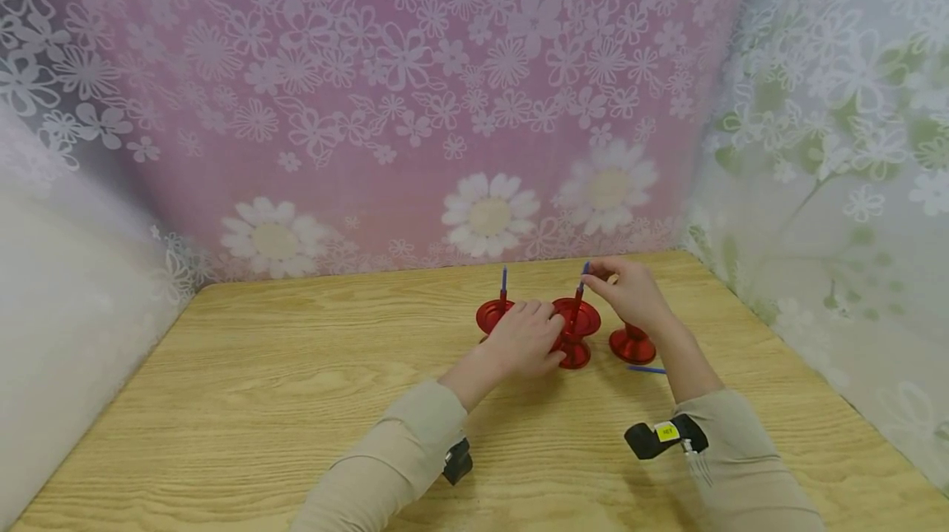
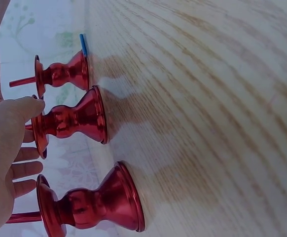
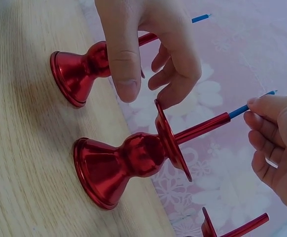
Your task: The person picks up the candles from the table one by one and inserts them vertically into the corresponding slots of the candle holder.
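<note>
Pinching a blue candle (image 3: 238, 111) with the right grip (image 1: 632, 293), in the top of the red holder (image 3: 143, 154) below; arching the left grip (image 1: 525, 338), fingers loosely parted, at its dish (image 1: 591, 319); with another candle (image 1: 504, 279) in the second holder (image 3: 73, 71), beyond that grip.

Head view: upright, set above the beige-sleeved forearms (image 1: 393, 450) of the person before me; faces forward and down across the wood-grain tabletop (image 1: 259, 400) to the pink white-flowered cloth (image 1: 371, 128); farthest from the three glossy red metal candle holders (image 1: 574, 355). Left wrist view: low, close, rolled sideways, tabletop at right; faces along the row. Right wrist view: close, rolled oppositely, tabletop at left; faces the pink cloth. Both wrist views share the middle holder and the left hand (image 1: 525, 338).
</note>
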`<state>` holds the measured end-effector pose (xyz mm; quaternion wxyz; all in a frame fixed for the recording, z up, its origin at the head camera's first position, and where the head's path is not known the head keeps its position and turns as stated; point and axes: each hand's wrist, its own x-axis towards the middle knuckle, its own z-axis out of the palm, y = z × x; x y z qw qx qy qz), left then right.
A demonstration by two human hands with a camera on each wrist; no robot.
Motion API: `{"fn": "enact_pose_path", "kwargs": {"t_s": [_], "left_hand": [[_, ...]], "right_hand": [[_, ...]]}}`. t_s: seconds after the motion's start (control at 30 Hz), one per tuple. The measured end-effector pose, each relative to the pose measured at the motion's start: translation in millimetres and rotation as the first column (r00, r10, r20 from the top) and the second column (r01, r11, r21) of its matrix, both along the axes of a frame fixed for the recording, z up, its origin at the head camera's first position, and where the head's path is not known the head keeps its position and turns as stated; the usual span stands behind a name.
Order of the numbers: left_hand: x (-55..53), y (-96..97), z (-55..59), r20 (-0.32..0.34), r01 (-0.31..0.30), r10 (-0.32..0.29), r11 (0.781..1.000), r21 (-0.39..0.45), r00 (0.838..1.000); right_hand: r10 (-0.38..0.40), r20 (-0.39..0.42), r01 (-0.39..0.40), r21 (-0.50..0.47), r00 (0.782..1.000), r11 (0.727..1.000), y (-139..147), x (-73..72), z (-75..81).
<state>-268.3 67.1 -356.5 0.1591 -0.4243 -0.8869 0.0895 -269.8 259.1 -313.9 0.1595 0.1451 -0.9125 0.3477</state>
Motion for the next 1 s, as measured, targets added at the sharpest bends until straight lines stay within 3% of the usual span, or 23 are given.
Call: {"fn": "enact_pose_path", "kwargs": {"t_s": [0.3,1.0], "left_hand": [[-0.9,0.7,1.9,-0.009,-0.002,0.002,1.0,-0.014,1.0],[0.6,2.1,0.8,0.014,-0.022,0.022,1.0,-0.015,1.0]], "right_hand": [[0.021,-0.028,-0.02,0.021,0.999,1.0,0.2,-1.3,-0.4],[0.014,-0.023,-0.015,-0.039,1.0,0.999,2.7,-4.6,-12.9]]}}
